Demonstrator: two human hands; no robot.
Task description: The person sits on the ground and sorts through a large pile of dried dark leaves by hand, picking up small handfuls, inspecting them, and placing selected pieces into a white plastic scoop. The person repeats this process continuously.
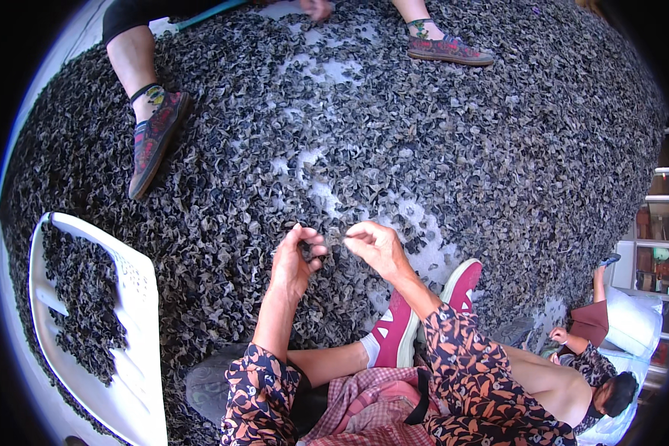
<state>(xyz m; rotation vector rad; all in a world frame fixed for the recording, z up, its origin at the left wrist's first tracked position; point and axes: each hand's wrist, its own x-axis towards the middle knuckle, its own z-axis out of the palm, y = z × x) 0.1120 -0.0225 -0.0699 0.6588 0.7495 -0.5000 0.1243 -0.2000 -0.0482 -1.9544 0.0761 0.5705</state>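
Dark, curled dried pieces, which look like dried black fungus (245,167), cover the floor in a wide layer. Above them, in front of my body, my left hand (301,251) has its fingers curled; whether a small piece is between them I cannot tell. Just to its right, my right hand (372,245) has thumb and fingertips close together, and any small piece there is too hard to make out. A gap separates the two hands. At the left stands a white plastic scoop-shaped basket (153,312) partly filled with the same dark pieces.
Opposite me are another person's legs in patterned shoes (159,145) and a blurred hand (316,8). My red shoes (407,329) rest on the layer. Pale floor (432,256) shows through in patches. At the lower right, a further person (596,357) sits by white sacks (635,323) and shelves.
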